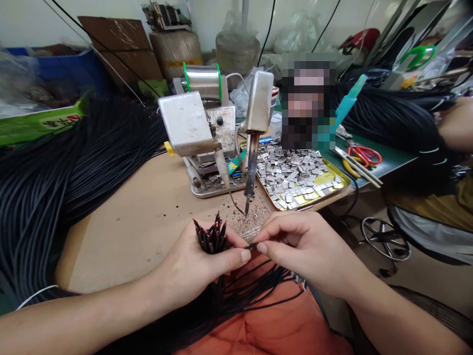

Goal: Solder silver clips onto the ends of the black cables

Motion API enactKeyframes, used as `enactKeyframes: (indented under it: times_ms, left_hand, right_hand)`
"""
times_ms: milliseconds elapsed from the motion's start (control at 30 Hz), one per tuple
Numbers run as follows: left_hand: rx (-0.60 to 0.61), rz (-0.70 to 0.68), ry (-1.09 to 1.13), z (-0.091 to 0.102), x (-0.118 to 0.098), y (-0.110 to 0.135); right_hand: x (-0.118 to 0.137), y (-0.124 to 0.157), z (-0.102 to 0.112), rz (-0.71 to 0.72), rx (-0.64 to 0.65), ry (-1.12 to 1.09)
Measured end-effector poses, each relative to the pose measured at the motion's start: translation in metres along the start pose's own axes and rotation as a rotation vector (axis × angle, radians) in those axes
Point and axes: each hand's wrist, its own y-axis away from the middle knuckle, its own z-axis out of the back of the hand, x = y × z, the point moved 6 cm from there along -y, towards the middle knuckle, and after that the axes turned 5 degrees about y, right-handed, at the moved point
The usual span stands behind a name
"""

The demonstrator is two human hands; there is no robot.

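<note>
My left hand (201, 264) is closed round a bundle of thin black wires (211, 237) with red stripped tips pointing up. My right hand (295, 246) pinches the end of a single black wire (252, 245), meeting my left thumb. The wires trail down over my orange-clad lap (281, 325). Just above the hands hangs the tip of a soldering iron (251, 170) fixed to a metal soldering stand (199, 133) with a solder spool (202, 81).
A yellow tray (334, 190) of several small metal pieces lies to the right of the stand. Large hanks of black cable (55, 177) cover the left of the bench. Scissors (364, 155) lie on a green mat. Another person sits opposite.
</note>
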Motion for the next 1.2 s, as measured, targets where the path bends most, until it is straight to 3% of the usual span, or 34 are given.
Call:
enactKeyframes:
  times_ms: [167,333,533,633,700,800,833,900,1000,1200]
  left_hand:
    - [-0.01,-0.013,0.004,0.001,0.0,0.0]
    - [-0.023,-0.007,0.044,0.0,0.002,0.0]
    - [0.01,-0.023,0.09,-0.005,0.0,-0.002]
    - [0.0,0.008,0.066,-0.005,0.001,-0.002]
    - [-0.026,0.042,0.052,-0.003,0.003,-0.003]
    - [-0.053,0.076,0.042,0.0,0.006,-0.003]
    - [-0.05,0.082,0.042,0.0,0.007,-0.003]
    - [-0.039,0.09,0.043,0.0,0.008,-0.003]
    - [-0.035,0.075,0.037,0.0,0.008,-0.003]
    - [-0.026,0.044,0.038,-0.001,0.006,-0.003]
  right_hand:
    - [0.002,0.001,0.0,0.017,-0.01,0.018]
    - [-0.005,-0.002,-0.006,-0.056,-0.017,-0.235]
    - [-0.001,-0.002,-0.014,0.095,-0.113,-0.311]
    - [0.002,-0.006,-0.001,0.118,-0.02,-0.142]
    - [0.001,-0.012,0.018,0.14,0.028,0.132]
    - [0.001,-0.02,0.069,0.213,-0.422,0.658]
    - [-0.001,-0.022,0.078,0.209,-0.503,0.799]
    - [-0.007,-0.029,0.08,0.223,-0.528,0.973]
    - [-0.012,-0.035,0.072,0.278,-0.492,1.023]
    - [-0.015,-0.039,0.077,0.257,-0.529,0.795]
